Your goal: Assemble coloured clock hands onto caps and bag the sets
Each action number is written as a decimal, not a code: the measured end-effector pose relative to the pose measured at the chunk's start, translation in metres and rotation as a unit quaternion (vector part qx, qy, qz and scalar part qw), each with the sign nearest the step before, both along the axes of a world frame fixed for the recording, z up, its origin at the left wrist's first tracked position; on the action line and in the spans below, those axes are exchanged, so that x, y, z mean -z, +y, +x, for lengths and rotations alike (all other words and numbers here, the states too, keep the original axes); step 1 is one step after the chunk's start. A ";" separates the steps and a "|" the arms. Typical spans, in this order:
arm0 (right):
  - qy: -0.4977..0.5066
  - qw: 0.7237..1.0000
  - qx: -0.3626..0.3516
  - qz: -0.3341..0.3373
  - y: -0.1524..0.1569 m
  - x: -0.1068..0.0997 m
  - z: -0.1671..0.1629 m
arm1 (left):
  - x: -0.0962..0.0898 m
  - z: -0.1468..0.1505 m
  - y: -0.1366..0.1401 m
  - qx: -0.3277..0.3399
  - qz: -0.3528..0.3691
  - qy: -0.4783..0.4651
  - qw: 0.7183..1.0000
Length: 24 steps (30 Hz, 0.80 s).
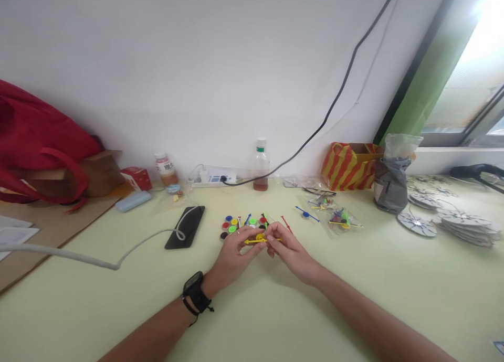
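Note:
Between my two hands is a yellow arrow spinner (pixel 260 237), its arrow tip pointing left and a round yellow hub at its middle. My left hand (pixel 236 252) grips it from the left, thumb and fingers around the hub. From the right, my right hand (pixel 289 249) pinches it near the hub with closed fingertips. Just behind the hands lie several coloured round discs (pixel 229 219) in red, green, blue, black and white. Among them are loose arrows, such as a red arrow (pixel 286 223). Farther right rests a blue arrow with a disc (pixel 306 214).
A black phone (pixel 185 226) with a pale cable lies left of the hands. Clear bags of spinner parts (pixel 342 219) lie to the right, before stacked grey discs (pixel 468 226). A drink bottle (pixel 260 165) and a power strip (pixel 214 176) stand by the wall.

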State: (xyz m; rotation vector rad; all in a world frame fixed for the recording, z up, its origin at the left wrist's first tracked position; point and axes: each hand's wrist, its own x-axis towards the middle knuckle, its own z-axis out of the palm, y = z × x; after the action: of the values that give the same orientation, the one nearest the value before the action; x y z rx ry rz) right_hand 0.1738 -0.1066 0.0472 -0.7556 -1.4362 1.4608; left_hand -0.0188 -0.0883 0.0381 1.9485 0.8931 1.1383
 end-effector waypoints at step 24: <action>-0.060 0.997 0.047 0.013 0.008 0.004 0.008 | -0.002 -0.003 0.000 0.005 0.020 -0.019 1.000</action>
State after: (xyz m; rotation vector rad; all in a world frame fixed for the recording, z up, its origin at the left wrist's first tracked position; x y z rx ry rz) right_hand 0.1820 -0.0983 0.0436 -0.8949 -1.4862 1.3412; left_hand -0.0216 -0.0887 0.0397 1.9550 0.8461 1.1913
